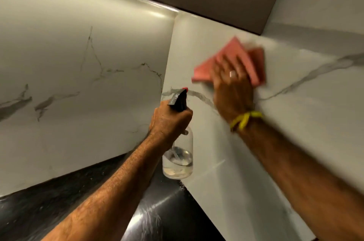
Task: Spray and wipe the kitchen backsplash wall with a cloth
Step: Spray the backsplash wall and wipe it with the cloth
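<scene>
My pink cloth [232, 61] lies flat on the white marble backsplash [295, 87] near the corner; clear spray bottle [178, 160] upright, partly full.

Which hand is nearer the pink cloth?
Right. The right hand presses flat on the cloth against the wall; the left hand, lower and left of it, holds the spray bottle.

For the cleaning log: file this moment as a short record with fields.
left hand: left hand grips clear plastic spray bottle with black trigger head
right hand: right hand presses folded pink cloth flat on white marble-veined backsplash wall
bottle contents: some clear liquid at bottom
wrist: yellow band on right wrist
below: glossy black countertop
</scene>
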